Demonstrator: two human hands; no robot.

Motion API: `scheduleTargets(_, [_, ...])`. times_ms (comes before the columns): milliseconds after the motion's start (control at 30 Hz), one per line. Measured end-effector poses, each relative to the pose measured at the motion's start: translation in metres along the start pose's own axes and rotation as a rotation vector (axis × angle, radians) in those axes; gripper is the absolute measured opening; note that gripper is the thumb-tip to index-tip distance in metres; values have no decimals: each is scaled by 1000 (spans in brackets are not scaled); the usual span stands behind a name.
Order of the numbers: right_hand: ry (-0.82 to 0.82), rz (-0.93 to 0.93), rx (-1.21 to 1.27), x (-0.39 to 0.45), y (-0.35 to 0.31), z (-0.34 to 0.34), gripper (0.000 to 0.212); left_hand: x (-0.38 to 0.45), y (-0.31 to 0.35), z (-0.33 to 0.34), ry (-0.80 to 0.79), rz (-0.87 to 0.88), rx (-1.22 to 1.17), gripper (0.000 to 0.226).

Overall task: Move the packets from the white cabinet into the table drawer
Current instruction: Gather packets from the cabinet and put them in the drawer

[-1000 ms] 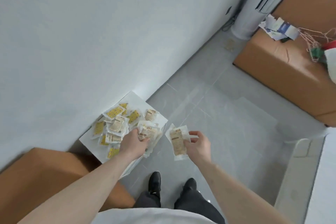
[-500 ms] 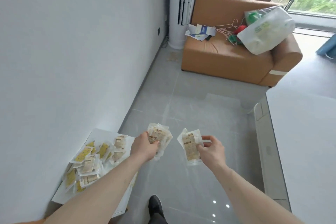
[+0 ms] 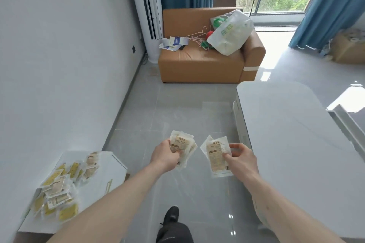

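Grey tiled floor underfoot, both hands loaded and mid-carry.

Left hand (image 3: 165, 157) grips a beige packet bundle (image 3: 182, 147), right hand (image 3: 242, 159) pinches another stack (image 3: 217, 154); the remaining packets (image 3: 63, 185) lie on the white cabinet (image 3: 110, 165) behind-left. Next, I'd say: swing right to the table (image 3: 292, 124) and find its drawer, unseen here.

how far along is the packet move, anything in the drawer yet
Done: nothing visibly delivered; no open drawer shows on the table. In hand: the left hand and right hand each grip a few packets, held over the floor. Left: a large pile of packets lies on the white cabinet.
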State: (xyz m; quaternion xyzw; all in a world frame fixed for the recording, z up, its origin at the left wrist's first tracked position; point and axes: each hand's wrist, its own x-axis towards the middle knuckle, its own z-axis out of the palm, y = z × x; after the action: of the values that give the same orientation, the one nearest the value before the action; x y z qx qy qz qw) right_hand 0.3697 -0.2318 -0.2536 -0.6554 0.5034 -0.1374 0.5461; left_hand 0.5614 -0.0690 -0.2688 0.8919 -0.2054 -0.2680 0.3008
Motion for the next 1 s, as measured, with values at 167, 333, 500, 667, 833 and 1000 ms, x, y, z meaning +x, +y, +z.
scheduleTargets(167, [40,34,50,-5,27,-84,22,-19,56,57,-46,36,-65,21])
scheduleTargets(333, [86,61,95,6,50,-156,22,-26,104,110,-99,78,-119,23])
scheduleTargets(500, [136,56,109,35,66,-228,21,-14,155,162,-168,91,-164,18])
scheduleTargets(667, [189,93,115,64,88,-307,22,2,223,225,-225,111,-175,17])
scheduleTargets(833, [278,117,154,80,117,-392,22,-1,297,292,-320,168,-156,15])
scheduleTargets(1000, [329,133,165,86,159,-478,23,-21,365,364,-357,189,-98,19])
